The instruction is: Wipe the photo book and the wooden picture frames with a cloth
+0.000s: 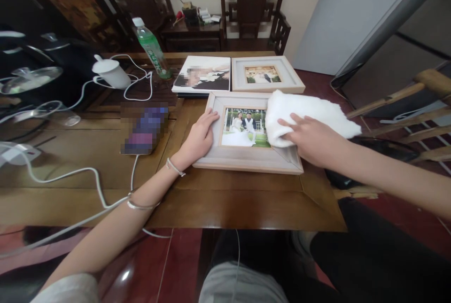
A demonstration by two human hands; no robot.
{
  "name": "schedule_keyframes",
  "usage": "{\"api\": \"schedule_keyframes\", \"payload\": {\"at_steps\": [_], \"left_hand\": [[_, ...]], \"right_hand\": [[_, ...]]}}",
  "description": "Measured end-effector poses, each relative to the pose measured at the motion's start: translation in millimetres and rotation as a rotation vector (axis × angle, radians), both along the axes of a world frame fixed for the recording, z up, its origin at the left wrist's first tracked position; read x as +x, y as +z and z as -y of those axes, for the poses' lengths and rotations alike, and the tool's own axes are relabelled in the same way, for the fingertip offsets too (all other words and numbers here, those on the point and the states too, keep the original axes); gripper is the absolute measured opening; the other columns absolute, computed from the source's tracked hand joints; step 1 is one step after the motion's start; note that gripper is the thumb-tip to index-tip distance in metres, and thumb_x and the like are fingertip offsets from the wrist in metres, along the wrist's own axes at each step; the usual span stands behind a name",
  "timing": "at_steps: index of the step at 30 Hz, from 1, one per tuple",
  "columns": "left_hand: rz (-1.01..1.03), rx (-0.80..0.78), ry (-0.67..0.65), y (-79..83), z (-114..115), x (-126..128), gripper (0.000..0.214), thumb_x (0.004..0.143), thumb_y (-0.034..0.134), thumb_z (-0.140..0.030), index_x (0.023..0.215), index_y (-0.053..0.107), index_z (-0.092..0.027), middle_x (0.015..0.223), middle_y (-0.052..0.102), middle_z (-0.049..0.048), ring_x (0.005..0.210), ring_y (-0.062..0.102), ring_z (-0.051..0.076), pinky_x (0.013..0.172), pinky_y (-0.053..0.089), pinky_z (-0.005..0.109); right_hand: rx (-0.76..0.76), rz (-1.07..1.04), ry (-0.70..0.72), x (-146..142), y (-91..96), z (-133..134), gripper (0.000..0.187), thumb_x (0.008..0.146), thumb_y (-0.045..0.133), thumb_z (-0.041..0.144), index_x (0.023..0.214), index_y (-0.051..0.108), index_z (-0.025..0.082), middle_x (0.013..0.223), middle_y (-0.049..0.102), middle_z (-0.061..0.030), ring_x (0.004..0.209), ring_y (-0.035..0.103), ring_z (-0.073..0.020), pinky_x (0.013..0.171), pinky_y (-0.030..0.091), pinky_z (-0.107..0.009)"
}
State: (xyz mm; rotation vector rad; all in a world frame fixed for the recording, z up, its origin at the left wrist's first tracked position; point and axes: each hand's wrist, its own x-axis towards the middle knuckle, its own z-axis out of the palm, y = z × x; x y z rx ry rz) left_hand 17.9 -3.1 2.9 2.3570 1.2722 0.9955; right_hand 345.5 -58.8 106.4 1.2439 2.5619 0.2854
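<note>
A light wooden picture frame (243,164) lies flat on the table near its front right edge, with a photo of a couple outdoors in its middle. On the frame's left side rests my left hand (200,135), its thumb and fingers bent over the rim. My right hand (310,139) grips a folded white towel (306,111), which lies over the frame's right part and hides its upper right corner. Behind it are a second picture frame (292,77) and a white-edged photo book or panel (207,75), side by side.
To the left, a phone (146,129) with a white cable lies on the wooden table (229,204). Farther back stand a green-labelled bottle (153,49) and a lidded white cup (111,73). A glass-lidded pot (31,82) is at far left, a wooden chair (419,105) at right.
</note>
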Motion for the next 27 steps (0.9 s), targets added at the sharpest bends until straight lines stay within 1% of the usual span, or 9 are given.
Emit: {"api": "schedule_keyframes", "payload": {"at_steps": [3, 6, 10, 12, 14, 16, 18, 21, 27], "left_hand": [[-0.009, 0.013, 0.002, -0.8, 0, 0, 0.047, 0.093, 0.047, -0.016, 0.136, 0.066, -0.019, 0.149, 0.066, 0.0120, 0.151, 0.049, 0.031, 0.129, 0.036, 0.059], [-0.018, 0.028, 0.009, -1.7, 0, -1, 0.047, 0.093, 0.046, -0.015, 0.135, 0.066, -0.016, 0.148, 0.065, 0.0139, 0.151, 0.049, 0.031, 0.128, 0.037, 0.058], [-0.013, 0.009, 0.000, -1.7, 0, -3, 0.048, 0.092, 0.047, -0.016, 0.137, 0.065, -0.018, 0.150, 0.064, 0.0126, 0.152, 0.048, 0.032, 0.129, 0.034, 0.060], [-0.010, -0.003, -0.007, -1.2, 0, -3, 0.049, 0.092, 0.048, -0.016, 0.138, 0.064, -0.020, 0.151, 0.064, 0.0114, 0.152, 0.047, 0.031, 0.129, 0.034, 0.060], [-0.012, -0.006, -0.006, -0.7, 1, -3, 0.049, 0.092, 0.048, -0.017, 0.138, 0.064, -0.020, 0.150, 0.064, 0.0109, 0.152, 0.048, 0.031, 0.129, 0.034, 0.059], [-0.017, -0.001, -0.002, -0.4, 1, -3, 0.048, 0.093, 0.047, -0.017, 0.138, 0.064, -0.020, 0.150, 0.065, 0.0106, 0.152, 0.048, 0.030, 0.129, 0.035, 0.059], [-0.017, 0.004, 0.002, -0.4, 1, -3, 0.047, 0.093, 0.046, -0.017, 0.136, 0.065, -0.020, 0.150, 0.065, 0.0103, 0.151, 0.048, 0.030, 0.129, 0.036, 0.059], [-0.009, 0.005, 0.002, -0.9, 1, -3, 0.046, 0.094, 0.046, -0.017, 0.135, 0.065, -0.021, 0.150, 0.065, 0.0101, 0.152, 0.048, 0.030, 0.129, 0.036, 0.059], [-0.007, 0.021, 0.001, -1.8, 0, -3, 0.046, 0.094, 0.045, -0.017, 0.135, 0.065, -0.019, 0.149, 0.065, 0.0124, 0.151, 0.049, 0.030, 0.129, 0.036, 0.058]], "right_hand": [[-0.023, 0.025, 0.048, -4, 4.2, 24, 0.040, 0.079, 0.057, 0.008, 0.110, 0.081, 0.017, 0.153, 0.061, -0.0139, 0.133, 0.058, -0.0389, 0.097, 0.054, -0.051], [-0.061, -0.007, 0.031, -7, 8.2, 26, 0.042, 0.079, 0.055, 0.006, 0.111, 0.081, 0.017, 0.152, 0.062, -0.0132, 0.134, 0.058, -0.0373, 0.096, 0.056, -0.049], [-0.044, -0.062, -0.088, -7, 9.9, -5, 0.051, 0.079, 0.051, 0.002, 0.117, 0.079, 0.020, 0.140, 0.069, -0.0145, 0.118, 0.067, -0.0327, 0.084, 0.057, -0.045], [-0.012, -0.055, -0.161, -6, 8.2, -26, 0.050, 0.082, 0.051, 0.003, 0.120, 0.078, 0.022, 0.133, 0.071, -0.0157, 0.104, 0.071, -0.0301, 0.080, 0.056, -0.044], [0.023, -0.053, -0.196, -4, 4.9, -44, 0.049, 0.084, 0.051, 0.005, 0.122, 0.077, 0.022, 0.130, 0.070, -0.0162, 0.097, 0.071, -0.0284, 0.079, 0.056, -0.043], [0.055, -0.061, -0.179, -3, 0.9, -57, 0.051, 0.085, 0.050, 0.004, 0.126, 0.076, 0.021, 0.137, 0.068, -0.0162, 0.105, 0.071, -0.0298, 0.081, 0.056, -0.043], [0.065, -0.050, -0.121, -2, -2.6, -62, 0.053, 0.084, 0.050, 0.001, 0.128, 0.074, 0.017, 0.150, 0.062, -0.0164, 0.126, 0.063, -0.0343, 0.089, 0.055, -0.045], [0.058, 0.016, -0.058, -2, -4.7, -53, 0.051, 0.083, 0.049, 0.000, 0.125, 0.074, 0.010, 0.160, 0.053, -0.0179, 0.144, 0.048, -0.0392, 0.096, 0.053, -0.049], [-0.057, 0.038, -0.066, -13, 6.7, 8, 0.044, 0.082, 0.053, 0.002, 0.114, 0.079, 0.015, 0.156, 0.058, -0.0160, 0.137, 0.055, -0.0404, 0.092, 0.056, -0.051]]}}
